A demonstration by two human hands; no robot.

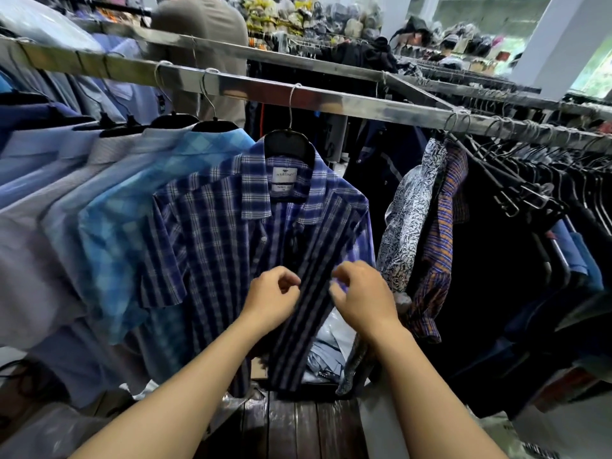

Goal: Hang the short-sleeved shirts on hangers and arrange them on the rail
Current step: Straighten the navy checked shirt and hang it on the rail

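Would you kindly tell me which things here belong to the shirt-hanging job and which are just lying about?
Job in hand:
plaid shirt on its black hanger; rail; left hand and right hand, pinching the shirt's front; hung shirts at left.

Lying about:
background person; bagged goods; dark garments at right; plastic wrap.

A bare stretch of rail (364, 107) lies between the plaid shirt (215, 233) and the patterned shirts (412, 220)

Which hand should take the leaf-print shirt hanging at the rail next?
Right, probably: the right hand is beside the leaf-print shirt; the left hand sits farther off, across the plaid shirt.
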